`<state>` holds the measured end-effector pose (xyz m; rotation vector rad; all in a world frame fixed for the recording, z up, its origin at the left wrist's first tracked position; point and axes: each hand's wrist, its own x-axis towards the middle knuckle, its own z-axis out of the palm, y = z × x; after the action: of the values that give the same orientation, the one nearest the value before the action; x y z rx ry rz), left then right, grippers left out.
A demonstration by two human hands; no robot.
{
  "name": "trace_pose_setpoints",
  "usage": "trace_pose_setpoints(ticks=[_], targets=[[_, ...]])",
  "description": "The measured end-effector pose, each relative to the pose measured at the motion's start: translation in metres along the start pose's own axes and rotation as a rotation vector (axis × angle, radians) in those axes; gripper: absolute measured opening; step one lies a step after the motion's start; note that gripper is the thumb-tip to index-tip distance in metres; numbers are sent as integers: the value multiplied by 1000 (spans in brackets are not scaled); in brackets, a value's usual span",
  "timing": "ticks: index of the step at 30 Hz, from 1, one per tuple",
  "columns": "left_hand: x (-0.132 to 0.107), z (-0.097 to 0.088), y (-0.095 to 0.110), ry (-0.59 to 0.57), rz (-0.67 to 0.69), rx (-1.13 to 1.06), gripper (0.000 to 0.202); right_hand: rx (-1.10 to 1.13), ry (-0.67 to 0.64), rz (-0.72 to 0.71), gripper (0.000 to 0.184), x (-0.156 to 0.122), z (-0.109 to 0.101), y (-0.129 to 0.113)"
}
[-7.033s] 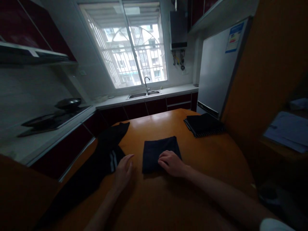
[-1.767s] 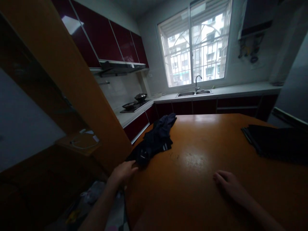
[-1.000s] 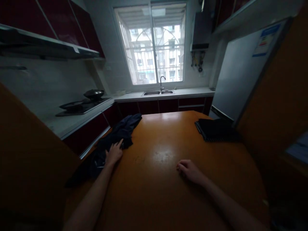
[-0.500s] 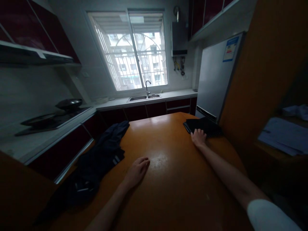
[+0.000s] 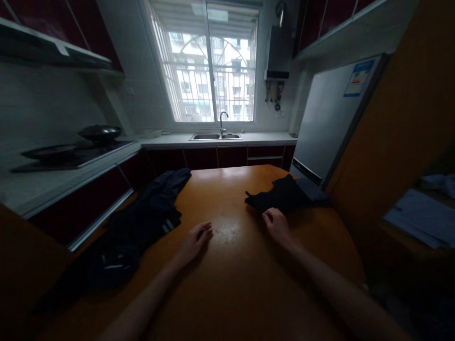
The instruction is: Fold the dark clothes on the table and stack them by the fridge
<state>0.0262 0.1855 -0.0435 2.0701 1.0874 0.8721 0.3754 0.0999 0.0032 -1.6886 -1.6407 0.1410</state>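
Note:
I stand at an orange wooden table point(image 5: 231, 293). My right hand point(image 5: 276, 226) is curled on the near edge of a dark cloth point(image 5: 280, 199), which hangs half off a stack of folded dark cloths point(image 5: 313, 195) at the table's right side. My left hand point(image 5: 194, 241) rests flat on the table with its fingers stretched out and holds nothing. A heap of dark garments point(image 5: 142, 222) with pale stripes lies along the table's left edge, a short way from my left hand.
A grey fridge point(image 5: 330, 123) stands behind the stack on the right. A counter with a sink point(image 5: 215, 137) runs under the window, and a stove with a wok point(image 5: 99, 132) is at the left. An orange partition point(image 5: 408, 118) rises at the right.
My right hand has pulled a dark cloth from the top of the stack toward me and to the left. My left hand has stayed flat on the table.

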Motion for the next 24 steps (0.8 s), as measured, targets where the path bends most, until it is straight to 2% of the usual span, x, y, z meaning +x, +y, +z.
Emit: trace_pose_setpoints(ticks=[2, 4, 6, 9, 13, 18, 21, 24], targets=[[0, 0, 1, 52, -40, -67, 50, 267, -296, -139, 32, -26, 10, -33], [-1, -1, 4, 72, -51, -79, 54, 423, -449, -231, 31, -41, 14, -55], [-2, -3, 9, 49, -29, -14, 50, 439, -393, -259, 27, -44, 15, -63], [-4, -4, 15, -20, 40, 138, 38, 353, -235, -212, 19, -38, 20, -50], [-8, -4, 20, -19, 109, 227, 31, 315, -285, -163, 20, -41, 31, -26], [-14, -4, 37, 17, 164, 378, 25, 306, -303, -133, 23, -48, 40, -20], [-18, 8, 61, 84, 177, 414, 25, 334, -296, -109, 27, -46, 44, -18], [-32, 40, 91, 30, 296, 387, 27, 430, -232, -14, 31, -44, 48, -17]])
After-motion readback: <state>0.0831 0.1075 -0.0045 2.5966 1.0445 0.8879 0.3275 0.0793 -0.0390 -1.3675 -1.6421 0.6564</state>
